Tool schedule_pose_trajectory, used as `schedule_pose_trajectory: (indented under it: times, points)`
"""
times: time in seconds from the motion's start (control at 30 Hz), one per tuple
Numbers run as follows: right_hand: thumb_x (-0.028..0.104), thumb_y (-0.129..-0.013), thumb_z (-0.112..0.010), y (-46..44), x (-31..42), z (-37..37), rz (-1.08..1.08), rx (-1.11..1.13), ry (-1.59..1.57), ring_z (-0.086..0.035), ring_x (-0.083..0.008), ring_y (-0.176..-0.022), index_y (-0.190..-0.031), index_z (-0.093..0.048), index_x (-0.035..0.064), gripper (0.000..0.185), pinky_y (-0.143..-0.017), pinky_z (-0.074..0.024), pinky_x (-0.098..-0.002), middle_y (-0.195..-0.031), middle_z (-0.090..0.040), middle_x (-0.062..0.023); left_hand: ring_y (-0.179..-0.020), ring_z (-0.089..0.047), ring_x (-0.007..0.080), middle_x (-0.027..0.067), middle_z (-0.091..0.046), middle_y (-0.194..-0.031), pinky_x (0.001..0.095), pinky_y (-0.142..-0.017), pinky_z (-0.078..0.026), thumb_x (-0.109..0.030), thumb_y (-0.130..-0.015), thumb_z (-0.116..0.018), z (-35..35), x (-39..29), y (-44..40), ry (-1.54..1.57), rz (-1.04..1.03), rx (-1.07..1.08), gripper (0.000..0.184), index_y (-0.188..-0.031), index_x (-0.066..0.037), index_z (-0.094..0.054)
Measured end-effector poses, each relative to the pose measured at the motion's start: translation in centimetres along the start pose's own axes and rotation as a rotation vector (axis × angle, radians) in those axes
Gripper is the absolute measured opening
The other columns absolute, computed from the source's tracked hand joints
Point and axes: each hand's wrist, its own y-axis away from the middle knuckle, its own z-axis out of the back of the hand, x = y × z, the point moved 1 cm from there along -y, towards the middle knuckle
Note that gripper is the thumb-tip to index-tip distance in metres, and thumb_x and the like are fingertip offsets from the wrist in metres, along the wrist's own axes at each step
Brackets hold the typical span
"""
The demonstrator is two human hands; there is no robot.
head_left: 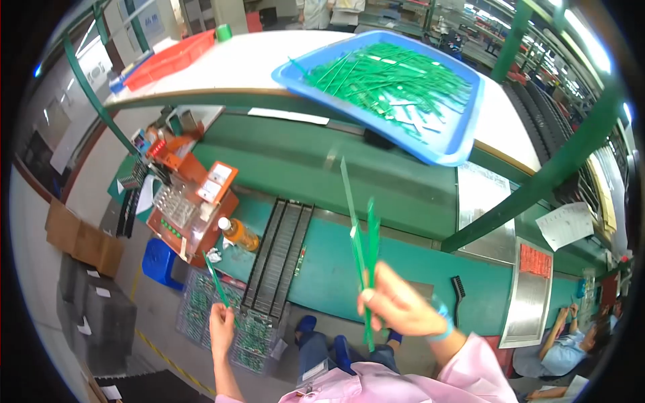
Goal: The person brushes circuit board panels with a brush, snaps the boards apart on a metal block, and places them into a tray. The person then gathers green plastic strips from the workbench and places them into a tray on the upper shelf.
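My right hand (403, 305) is closed around a small bunch of thin green strips (372, 232), held upright above the green bench. Closed on a single narrow green strip (216, 279), my left hand (222, 329) is lower and to the left, close to the near end of a long black slotted rack (277, 255). Clear trays of small green boards (252, 342) lie below that hand. On the shelf above, a blue tray (462, 149) holds a heap of similar green strips (390, 77).
A bottle of orange liquid (240, 235) stands left of the rack, beside an orange fixture (218, 181). A black brush (458, 292) and a metal tray (524, 312) lie to the right. A green post (537, 185) rises there. Another person (564, 349) sits at far right.
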Motion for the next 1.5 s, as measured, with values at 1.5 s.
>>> schedule_pose_trajectory:
  times: [1.5]
  points:
    - [0.019, -0.093, -0.047, 7.8, -15.2, 6.3, -0.525, -0.138, 0.059, -0.054, -0.013, -0.073, -0.111, -0.055, 0.0029, 0.025, -0.05, -0.0424, -0.0205, -0.091, -0.053, -0.007, -0.06, -0.051, 0.0106, 0.0031, -0.056, -0.073, 0.0235, -0.059, -0.044, -0.02, -0.091, -0.05, 5.2, -3.1, -1.1, -0.259, 0.044, -0.043, 0.019, -0.099, -0.005, -0.059]
